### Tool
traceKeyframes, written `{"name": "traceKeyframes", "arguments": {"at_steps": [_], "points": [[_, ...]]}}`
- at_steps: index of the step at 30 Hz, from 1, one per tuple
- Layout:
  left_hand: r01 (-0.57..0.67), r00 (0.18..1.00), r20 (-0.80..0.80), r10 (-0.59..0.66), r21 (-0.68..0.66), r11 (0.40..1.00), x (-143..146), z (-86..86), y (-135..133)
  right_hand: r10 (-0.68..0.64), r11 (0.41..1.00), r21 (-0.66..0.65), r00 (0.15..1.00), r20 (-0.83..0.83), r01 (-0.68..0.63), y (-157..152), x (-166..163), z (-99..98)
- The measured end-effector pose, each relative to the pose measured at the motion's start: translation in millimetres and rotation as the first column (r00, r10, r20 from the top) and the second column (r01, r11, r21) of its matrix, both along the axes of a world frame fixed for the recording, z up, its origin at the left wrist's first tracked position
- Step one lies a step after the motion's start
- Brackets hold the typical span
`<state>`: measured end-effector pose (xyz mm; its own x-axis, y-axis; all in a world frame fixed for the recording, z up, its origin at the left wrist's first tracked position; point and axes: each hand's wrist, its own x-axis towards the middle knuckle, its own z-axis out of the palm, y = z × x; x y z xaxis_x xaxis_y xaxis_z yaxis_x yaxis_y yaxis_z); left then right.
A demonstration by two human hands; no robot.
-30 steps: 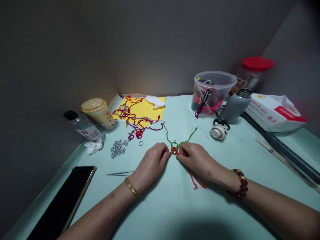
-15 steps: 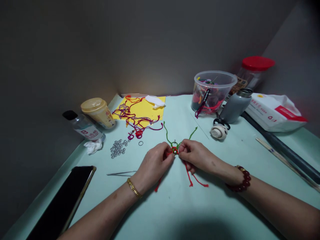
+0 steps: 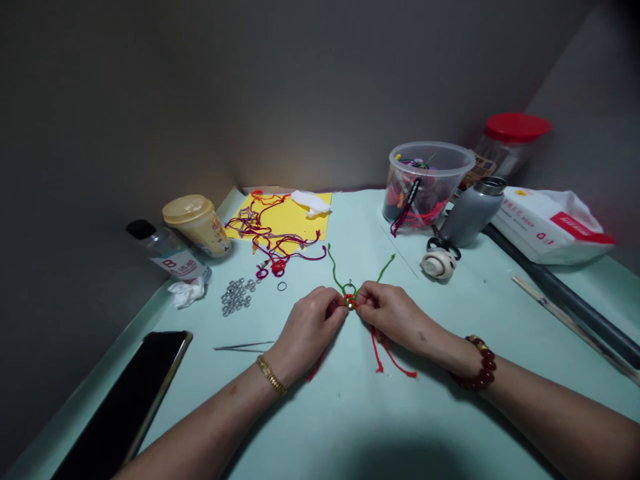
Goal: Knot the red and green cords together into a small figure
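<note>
Holding: small red and green string knot
Left hand: fingers clamped together on knot
Right hand: fingers clamped together on knot
Knot spot: middle of pale green table cover

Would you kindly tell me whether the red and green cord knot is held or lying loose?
Held: the knot is pinched between the left hand and the right hand, its green ends free.

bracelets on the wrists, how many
2: a gold metal link bracelet on the left wrist, and a dark red bead bracelet on the right wrist.
</note>
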<state>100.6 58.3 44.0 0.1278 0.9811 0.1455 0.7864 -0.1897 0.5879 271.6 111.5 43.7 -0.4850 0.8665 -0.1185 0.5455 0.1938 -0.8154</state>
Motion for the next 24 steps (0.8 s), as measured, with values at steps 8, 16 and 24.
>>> {"name": "traceKeyframes", "arguments": {"at_steps": [8, 16, 24], "points": [[-0.001, 1.000, -0.005, 0.001, 0.005, 1.000, 0.8, -1.0, -1.0, -0.008, 1.000, -0.021, 1.000, 0.007, 0.008, -0.5, 0.2, 2.8], [0.004, 1.000, -0.001, -0.004, -0.005, 1.000, -0.9, 0.5, -2.6, 0.015, 1.000, 0.014, 1.000, 0.003, -0.015, -0.9, -0.3, 3.5], [0.017, 1.000, -0.006, -0.017, -0.024, 1.000, -0.8, -0.3, -3.9, 0.026, 1.000, -0.004, 1.000, -0.017, -0.026, -2.0, 1.0, 4.0]]}}
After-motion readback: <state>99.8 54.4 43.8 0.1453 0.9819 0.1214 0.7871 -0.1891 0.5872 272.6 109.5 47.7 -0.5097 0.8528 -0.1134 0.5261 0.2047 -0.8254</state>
